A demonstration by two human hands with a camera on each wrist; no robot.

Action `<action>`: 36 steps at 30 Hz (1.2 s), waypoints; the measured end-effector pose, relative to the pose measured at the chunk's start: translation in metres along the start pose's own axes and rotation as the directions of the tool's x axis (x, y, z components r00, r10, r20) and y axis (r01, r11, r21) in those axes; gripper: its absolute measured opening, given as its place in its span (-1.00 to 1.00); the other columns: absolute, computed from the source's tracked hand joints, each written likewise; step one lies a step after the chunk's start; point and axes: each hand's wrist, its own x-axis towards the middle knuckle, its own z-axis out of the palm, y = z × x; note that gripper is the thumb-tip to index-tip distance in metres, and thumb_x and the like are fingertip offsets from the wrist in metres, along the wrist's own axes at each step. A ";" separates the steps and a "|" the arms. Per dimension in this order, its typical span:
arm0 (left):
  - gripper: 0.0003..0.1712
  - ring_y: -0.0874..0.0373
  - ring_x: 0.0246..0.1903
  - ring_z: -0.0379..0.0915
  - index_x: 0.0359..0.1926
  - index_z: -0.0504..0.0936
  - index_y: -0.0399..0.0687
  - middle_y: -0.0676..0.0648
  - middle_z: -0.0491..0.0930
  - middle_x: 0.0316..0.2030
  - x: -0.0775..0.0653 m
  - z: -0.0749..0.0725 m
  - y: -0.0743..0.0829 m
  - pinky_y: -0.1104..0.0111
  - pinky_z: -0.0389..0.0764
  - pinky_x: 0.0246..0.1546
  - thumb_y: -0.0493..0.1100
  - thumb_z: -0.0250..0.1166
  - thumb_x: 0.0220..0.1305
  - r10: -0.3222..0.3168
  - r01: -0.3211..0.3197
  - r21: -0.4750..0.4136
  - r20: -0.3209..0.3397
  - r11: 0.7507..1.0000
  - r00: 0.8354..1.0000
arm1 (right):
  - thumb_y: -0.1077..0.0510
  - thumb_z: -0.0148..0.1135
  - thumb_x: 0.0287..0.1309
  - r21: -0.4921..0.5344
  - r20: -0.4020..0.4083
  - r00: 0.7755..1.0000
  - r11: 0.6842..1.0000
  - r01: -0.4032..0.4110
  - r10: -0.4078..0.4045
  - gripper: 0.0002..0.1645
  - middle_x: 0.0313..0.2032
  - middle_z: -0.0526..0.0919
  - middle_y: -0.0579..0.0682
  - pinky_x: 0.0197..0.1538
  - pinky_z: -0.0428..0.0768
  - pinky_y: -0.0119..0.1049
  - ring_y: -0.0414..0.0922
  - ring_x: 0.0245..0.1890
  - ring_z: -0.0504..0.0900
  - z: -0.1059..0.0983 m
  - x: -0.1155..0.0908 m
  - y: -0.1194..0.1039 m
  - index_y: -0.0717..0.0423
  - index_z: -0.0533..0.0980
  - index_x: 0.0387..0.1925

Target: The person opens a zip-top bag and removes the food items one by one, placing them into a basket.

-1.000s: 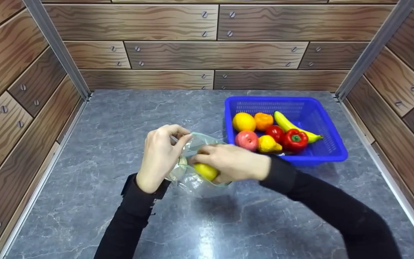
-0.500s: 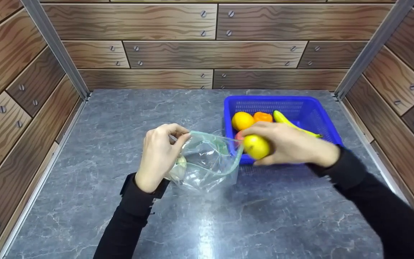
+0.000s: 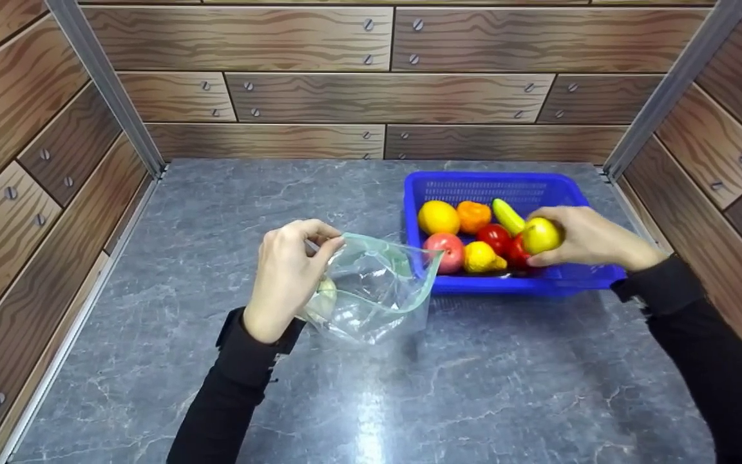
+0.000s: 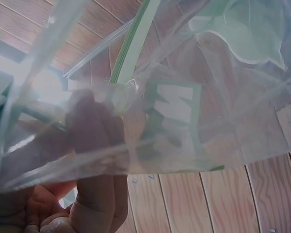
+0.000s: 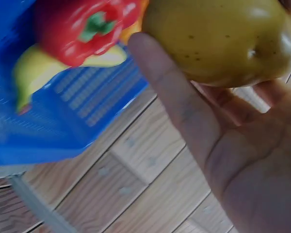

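Note:
My left hand (image 3: pixel 286 280) pinches the left corner of a clear zip bag (image 3: pixel 403 293) between thumb and fingers. The bag's mouth gapes, and a pale roundish thing (image 3: pixel 324 293) shows through its left side. In the left wrist view, the clear plastic and its green zip strip (image 4: pixel 136 41) pass in front of the fingers. My right hand (image 3: pixel 593 237) grips a speckled yellow-green fruit (image 3: pixel 542 235) over the right part of the blue basket (image 3: pixel 493 175). Close up in the right wrist view, that fruit (image 5: pixel 218 43) has a small dimple and dark dots.
In the basket lie an orange (image 3: pixel 438 218), a mandarin (image 3: pixel 474 217), a pink-red fruit (image 3: pixel 446 251), a knobbly yellow gourd-like fruit (image 3: pixel 479 258), a red fruit (image 3: pixel 493 237), a banana (image 3: pixel 507 216) and a red pepper (image 5: pixel 63 29). Wood-patterned walls surround the grey table (image 3: pixel 248 200).
My right hand has come out of the bag with the yellow-green fruit and moved right, over the basket. The left hand still holds the bag in about the same place.

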 end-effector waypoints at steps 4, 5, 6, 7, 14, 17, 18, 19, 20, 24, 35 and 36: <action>-0.95 0.15 -0.61 0.57 -0.37 0.76 0.01 0.03 0.70 -0.52 0.000 0.001 -0.001 0.41 0.49 -0.50 -0.14 0.41 0.16 0.000 0.000 0.009 -0.003 1.000 1.000 | -0.17 0.61 -0.29 -0.029 0.039 0.994 0.995 -0.098 0.099 -0.26 -0.28 0.67 0.04 -0.39 0.48 -0.31 -0.09 -0.38 0.55 0.002 -0.010 0.023 0.04 0.55 -0.04; -0.95 0.15 -0.60 0.57 -0.37 0.76 0.01 0.03 0.70 -0.52 0.000 0.001 -0.001 0.41 0.49 -0.51 -0.14 0.41 0.16 -0.003 0.003 0.010 -0.003 1.000 1.000 | -0.19 0.61 -0.29 -0.041 0.055 0.991 0.992 -0.116 0.118 -0.25 -0.29 0.67 0.05 -0.40 0.47 -0.31 -0.09 -0.39 0.55 0.003 -0.012 0.028 0.05 0.55 -0.04; -0.95 0.16 -0.60 0.57 -0.38 0.76 0.02 0.04 0.70 -0.52 0.000 0.001 -0.001 0.42 0.49 -0.51 -0.13 0.41 0.16 -0.005 0.005 0.011 -0.003 1.000 1.000 | -0.20 0.61 -0.30 -0.050 0.067 0.988 0.990 -0.135 0.138 -0.23 -0.30 0.67 0.05 -0.40 0.47 -0.31 -0.09 -0.40 0.55 0.004 -0.013 0.031 0.07 0.55 -0.04; -0.95 0.16 -0.60 0.57 -0.38 0.76 0.02 0.04 0.70 -0.52 0.000 0.001 -0.001 0.42 0.48 -0.52 -0.13 0.41 0.16 -0.008 0.008 0.010 -0.003 1.000 1.000 | -0.22 0.60 -0.30 -0.063 0.079 0.985 0.987 -0.149 0.153 -0.21 -0.30 0.67 0.06 -0.39 0.47 -0.31 -0.08 -0.40 0.55 0.005 -0.014 0.035 0.09 0.54 -0.04; -0.94 0.20 -0.62 0.56 -0.38 0.76 0.02 0.05 0.70 -0.52 0.002 0.002 0.001 0.42 0.50 -0.52 -0.12 0.41 0.17 -0.009 0.009 0.017 -0.002 1.000 1.000 | -0.17 0.60 -0.28 -0.097 0.079 0.981 0.981 -0.168 0.176 -0.18 -0.31 0.67 0.12 -0.40 0.47 -0.31 -0.03 -0.39 0.57 0.018 -0.014 0.051 0.23 0.51 -0.03; -0.93 0.19 -0.62 0.56 -0.37 0.77 0.01 0.05 0.71 -0.52 0.002 0.002 0.002 0.42 0.50 -0.53 -0.11 0.42 0.16 -0.013 0.013 0.015 -0.001 1.000 1.000 | -0.09 0.59 -0.26 -0.106 0.082 0.982 0.982 -0.159 0.168 -0.23 -0.34 0.66 0.13 -0.40 0.46 -0.30 -0.02 -0.40 0.56 0.025 -0.013 0.056 0.28 0.52 -0.05; -0.93 0.19 -0.62 0.56 -0.37 0.77 0.00 0.05 0.70 -0.52 0.002 0.002 0.002 0.41 0.50 -0.53 -0.12 0.42 0.16 -0.012 0.012 0.016 0.000 1.000 1.000 | -0.06 0.58 -0.24 -0.109 0.084 0.983 0.982 -0.154 0.163 -0.25 -0.35 0.66 0.13 -0.39 0.46 -0.29 -0.02 -0.41 0.56 0.026 -0.013 0.057 0.30 0.52 -0.06; -0.93 0.20 -0.62 0.56 -0.37 0.77 0.00 0.05 0.70 -0.52 0.002 0.002 0.002 0.41 0.50 -0.53 -0.13 0.42 0.16 -0.012 0.012 0.016 0.001 1.000 1.000 | -0.04 0.58 -0.24 -0.114 0.087 0.983 0.982 -0.152 0.163 -0.27 -0.35 0.65 0.13 -0.38 0.46 -0.27 -0.02 -0.40 0.55 0.027 -0.012 0.058 0.31 0.52 -0.07; -0.94 0.21 -0.62 0.56 -0.37 0.77 0.00 0.04 0.70 -0.52 0.002 0.002 0.002 0.42 0.50 -0.53 -0.13 0.42 0.15 -0.011 0.011 0.015 0.000 1.000 1.000 | -0.03 0.58 -0.23 -0.119 0.088 0.983 0.982 -0.149 0.160 -0.28 -0.35 0.66 0.14 -0.37 0.47 -0.25 -0.01 -0.40 0.56 0.028 -0.012 0.059 0.32 0.52 -0.07; -0.93 0.22 -0.63 0.55 -0.38 0.77 -0.01 0.04 0.70 -0.52 0.002 0.002 0.002 0.42 0.51 -0.53 -0.13 0.42 0.15 -0.007 0.007 0.009 -0.002 1.000 1.000 | 0.00 0.56 -0.22 -0.146 0.092 0.985 0.981 -0.131 0.146 -0.28 -0.26 0.68 0.26 -0.26 0.56 -0.05 0.12 -0.31 0.61 0.029 -0.012 0.060 0.38 0.54 -0.05; -0.94 0.27 -0.63 0.52 -0.38 0.76 0.01 0.05 0.70 -0.52 0.003 0.003 0.003 0.43 0.51 -0.53 -0.12 0.41 0.16 0.008 -0.008 0.019 -0.004 1.000 1.000 | 0.05 0.47 -0.04 -0.105 0.096 0.986 0.986 -0.128 0.138 -0.31 -0.12 0.67 0.40 -0.04 0.56 0.19 0.29 -0.11 0.65 0.012 -0.016 0.044 0.41 0.49 0.05; -0.93 0.26 -0.63 0.52 -0.38 0.76 0.01 0.05 0.70 -0.52 0.002 0.003 0.003 0.43 0.51 -0.53 -0.12 0.41 0.16 0.005 -0.005 0.018 -0.004 1.000 1.000 | 0.05 0.47 -0.02 -0.104 0.074 0.989 0.987 -0.121 0.129 -0.31 -0.11 0.67 0.39 -0.04 0.56 0.20 0.29 -0.11 0.65 0.008 -0.016 0.039 0.41 0.49 0.06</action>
